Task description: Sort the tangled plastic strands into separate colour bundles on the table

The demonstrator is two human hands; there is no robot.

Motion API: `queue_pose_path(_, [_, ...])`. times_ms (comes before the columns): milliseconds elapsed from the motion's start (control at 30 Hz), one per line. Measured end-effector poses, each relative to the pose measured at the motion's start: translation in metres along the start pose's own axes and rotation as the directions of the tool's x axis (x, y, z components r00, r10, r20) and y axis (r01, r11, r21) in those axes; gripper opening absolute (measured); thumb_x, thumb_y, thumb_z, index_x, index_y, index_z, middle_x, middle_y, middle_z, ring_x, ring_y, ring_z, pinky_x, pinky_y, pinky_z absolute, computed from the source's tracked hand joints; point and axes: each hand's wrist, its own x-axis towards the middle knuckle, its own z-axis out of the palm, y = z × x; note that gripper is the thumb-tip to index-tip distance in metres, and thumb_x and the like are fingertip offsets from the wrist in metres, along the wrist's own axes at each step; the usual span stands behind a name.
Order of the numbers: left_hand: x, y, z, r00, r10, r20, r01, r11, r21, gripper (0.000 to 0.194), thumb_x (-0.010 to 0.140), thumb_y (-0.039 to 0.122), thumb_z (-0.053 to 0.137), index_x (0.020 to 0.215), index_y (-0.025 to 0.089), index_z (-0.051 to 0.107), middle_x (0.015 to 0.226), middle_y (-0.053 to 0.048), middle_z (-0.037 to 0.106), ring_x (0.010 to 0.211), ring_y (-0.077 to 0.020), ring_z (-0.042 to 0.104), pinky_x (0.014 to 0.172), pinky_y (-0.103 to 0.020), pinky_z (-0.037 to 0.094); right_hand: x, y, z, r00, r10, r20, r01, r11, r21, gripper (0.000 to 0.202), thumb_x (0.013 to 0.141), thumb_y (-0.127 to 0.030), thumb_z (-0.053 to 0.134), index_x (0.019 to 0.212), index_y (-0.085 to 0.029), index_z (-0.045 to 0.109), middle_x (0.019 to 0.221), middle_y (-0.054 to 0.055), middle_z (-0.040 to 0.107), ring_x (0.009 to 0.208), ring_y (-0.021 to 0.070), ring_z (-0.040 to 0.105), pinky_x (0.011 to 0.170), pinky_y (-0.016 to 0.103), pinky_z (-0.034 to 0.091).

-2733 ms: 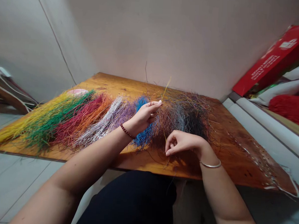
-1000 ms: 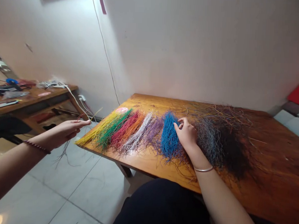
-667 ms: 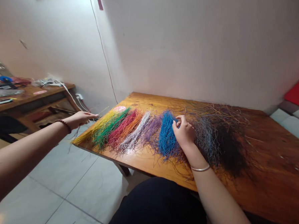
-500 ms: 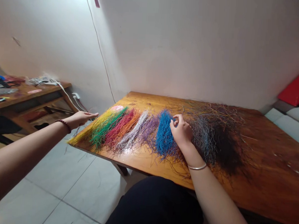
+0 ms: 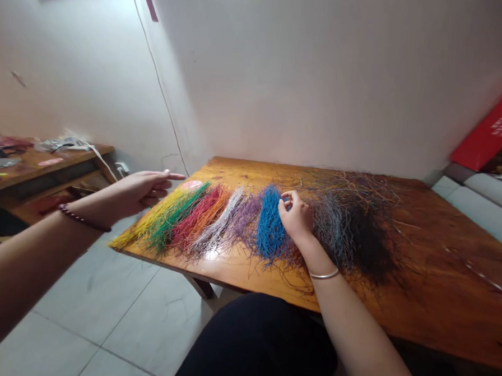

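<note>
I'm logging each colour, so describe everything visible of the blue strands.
The blue strands form a loose, tangled bundle, thin and wiry-looking, with stray ends along the near edge; material unclear. They lie running front to back on the wooden table, right of purple strands. The right hand is over their right edge; contact is unclear.

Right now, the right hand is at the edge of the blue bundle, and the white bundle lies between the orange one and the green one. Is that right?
Not quite: the white bundle lies between the orange bundle and the purple bundle, as the head view shows. The right hand is indeed at the edge of the blue bundle.
</note>
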Motion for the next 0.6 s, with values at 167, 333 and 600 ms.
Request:
queue_pose_path(167, [0.026,-0.029,0.1,0.972,0.03,0.234,-0.014,0.998,-0.068,0.028,0.083,0.032,0.067,0.104,0.014,0.066,0.059,0.005,0.034,0.044,-0.0028,0.027,0.035,-0.013,0.016,0.009,0.007,0.007,0.998,0.006,0.058,-0.025,0.944,0.328,0.024,0.084,-0.04,0.054,0.092,-0.02,0.063,0.08,0.006,0.066,0.072,0.0182,0.061,0.068,0.028,0.046])
queue_pose_path(333, [0.074,-0.077,0.189,0.915,0.122,0.384,0.019,0.939,-0.343,0.027,0.081,0.037,0.069,0.094,0.015,0.062,0.057,0.008,0.028,0.042,-0.0032,0.023,0.035,-0.014,0.014,0.017,0.008,0.004,0.975,0.015,0.224,-0.163,0.734,0.659,0.046,0.085,-0.056,0.047,0.1,-0.016,0.064,0.073,0.003,0.06,0.049,0.0104,0.044,0.045,0.024,0.036])
queue_pose_path(600, [0.101,-0.134,0.22,0.93,0.113,0.349,0.017,0.937,-0.348,0.037,0.072,0.044,0.076,0.082,0.017,0.053,0.056,0.009,0.027,0.043,-0.0029,0.026,0.038,-0.016,0.015,0.022,0.021,0.014,0.993,0.043,0.11,-0.104,0.758,0.644,0.042,0.077,-0.051,0.064,0.096,-0.015,0.071,0.096,0.01,0.072,0.083,0.0183,0.065,0.074,0.029,0.051])
